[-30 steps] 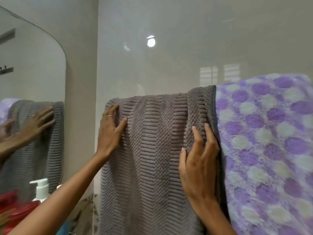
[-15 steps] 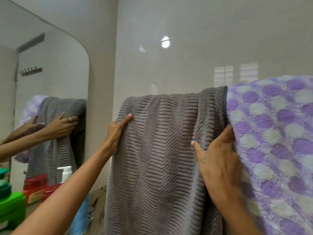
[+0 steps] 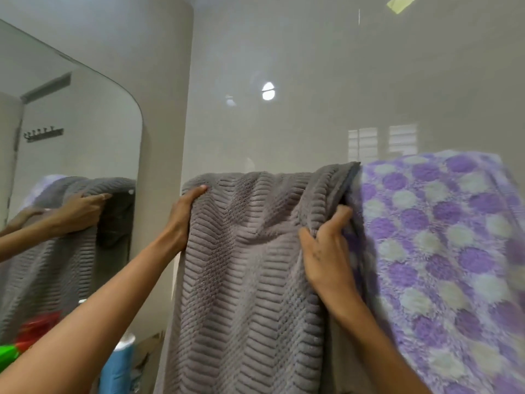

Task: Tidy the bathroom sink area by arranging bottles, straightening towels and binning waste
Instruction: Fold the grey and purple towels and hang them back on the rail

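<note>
Where the glossy beige wall [image 3: 326, 66] meets the rounded corner, a grey towel [image 3: 250, 280] hangs draped over a support that the cloth itself hides, falling past the bottom edge of the view. Its pile is a thick plush pressed into raised ribs: chevron bands slant down the middle, flanked by straighter horizontal ridges, with a plainer, finer-textured strip between them. Near the top the fabric is bunched into soft folds, pulled slightly toward the right.

Left hand [image 3: 181, 220] grips the towel's upper left edge, fingers wrapped behind the cloth and thumb lying across the front, closed on it. Right hand [image 3: 326, 245] pinches the towel's upper right edge, fingers curled and clamped around a gathered fold just where it meets the neighbouring cloth.

That neighbour is a fluffy purple-and-white spotted towel [image 3: 440, 251], hanging just beside the grey one and touching or slightly overlapping its right border; its top sits a little higher.

To the left, a mirror [image 3: 71, 137] with a rounded corner reflects the grey towel and a hand on it. Below the left forearm, blurred red, green and blue containers [image 3: 119, 362] show at the bottom corner, too smeared to identify
</note>
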The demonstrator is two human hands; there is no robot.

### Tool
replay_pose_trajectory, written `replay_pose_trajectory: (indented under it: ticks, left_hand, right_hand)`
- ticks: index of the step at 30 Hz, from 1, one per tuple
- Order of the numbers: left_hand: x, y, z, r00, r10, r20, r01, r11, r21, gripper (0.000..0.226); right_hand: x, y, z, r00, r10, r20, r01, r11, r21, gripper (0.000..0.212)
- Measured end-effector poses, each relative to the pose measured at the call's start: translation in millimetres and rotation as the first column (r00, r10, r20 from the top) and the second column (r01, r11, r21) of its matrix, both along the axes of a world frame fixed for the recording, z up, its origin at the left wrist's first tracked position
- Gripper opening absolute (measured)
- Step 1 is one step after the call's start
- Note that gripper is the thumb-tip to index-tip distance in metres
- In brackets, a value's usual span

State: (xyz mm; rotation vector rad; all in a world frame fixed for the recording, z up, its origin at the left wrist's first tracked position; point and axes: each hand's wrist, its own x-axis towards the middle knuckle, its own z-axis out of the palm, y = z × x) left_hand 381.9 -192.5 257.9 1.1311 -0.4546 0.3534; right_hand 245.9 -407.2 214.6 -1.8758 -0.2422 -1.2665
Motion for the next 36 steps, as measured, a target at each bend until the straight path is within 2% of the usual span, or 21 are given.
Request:
replay_pose_trajectory:
  ticks: [3, 5, 8, 12, 15, 17, 18, 19, 22, 24, 27, 29, 31, 33, 34, 36]
  left_hand:
    - [0, -1, 38, 0.988, 0.117, 0.102, -0.118, 0.993, -0.001, 0.018]
    - [3, -2, 64, 0.970, 0.205, 0.131, -0.209, 0.978, 0.018, 0.019]
    - [8, -13, 88, 0.955, 0.244, 0.169, -0.263, 0.959, 0.102, 0.023]
    - [20, -29, 86, 0.948, 0.237, 0.212, -0.295, 0.902, 0.315, 0.029]
    - [27, -27, 88, 0.934, 0.241, 0.264, -0.350, 0.763, 0.543, 0.040]
    - [24, -22, 93, 0.938, 0.237, 0.252, -0.344, 0.563, 0.752, 0.040]
    - [20, -20, 96, 0.952, 0.219, 0.213, -0.294, 0.462, 0.837, 0.038]
    - [19, -20, 98, 0.963, 0.211, 0.168, -0.240, 0.387, 0.890, 0.037]
    - [19, -18, 101, 0.941, 0.323, 0.101, -0.188, 0.250, 0.950, 0.055]
    - [21, -19, 104, 0.905, 0.418, 0.079, -0.182, 0.215, 0.960, 0.072]
    - [35, -22, 112, 0.839, 0.542, 0.054, -0.180, 0.181, 0.967, 0.077]
    - [43, -22, 118, 0.818, 0.572, 0.056, -0.215, 0.214, 0.953, 0.077]
    - [50, -20, 120, 0.816, 0.572, 0.084, -0.283, 0.269, 0.921, 0.071]
    - [48, -19, 118, 0.825, 0.558, 0.093, -0.294, 0.281, 0.914, 0.065]
    - [45, -20, 117, 0.841, 0.537, 0.065, -0.238, 0.260, 0.936, 0.060]
    - [39, -22, 111, 0.877, 0.479, 0.025, -0.143, 0.213, 0.967, 0.050]
  right_hand:
    - [1, -11, 50, 0.995, -0.028, 0.100, 0.032, 0.998, -0.048, 0.046]
    - [7, -23, 94, 0.996, -0.025, 0.083, 0.027, 0.999, -0.023, 0.050]
    - [17, -44, 148, 0.995, -0.023, -0.097, 0.022, 1.000, -0.008, 0.054]
    - [30, -59, 166, 0.945, -0.137, -0.296, 0.088, 0.981, -0.172, 0.065]
    - [40, -63, 166, 0.924, -0.279, -0.263, 0.173, 0.915, -0.364, 0.061]
    - [40, -59, 166, 0.900, -0.282, -0.332, 0.084, 0.861, -0.502, 0.043]
    - [40, -58, 167, 0.877, -0.252, -0.409, 0.000, 0.852, -0.524, 0.027]
    - [40, -58, 168, 0.849, -0.244, -0.469, -0.050, 0.846, -0.531, 0.021]
    - [35, -64, 171, 0.811, -0.211, -0.546, -0.067, 0.893, -0.446, 0.022]
    - [41, -68, 175, 0.807, -0.274, -0.523, 0.012, 0.893, -0.449, 0.020]
    - [49, -60, 178, 0.749, -0.450, -0.487, 0.101, 0.804, -0.586, 0.025]
    - [53, -55, 180, 0.667, -0.500, -0.552, 0.023, 0.755, -0.656, 0.024]
    - [53, -53, 179, 0.609, -0.454, -0.650, -0.109, 0.764, -0.636, 0.028]
    - [57, -57, 177, 0.647, -0.325, -0.690, -0.189, 0.808, -0.558, 0.031]
    - [59, -57, 175, 0.682, -0.283, -0.675, -0.187, 0.824, -0.535, 0.031]
    - [66, -57, 172, 0.788, -0.285, -0.546, -0.140, 0.780, -0.609, 0.029]
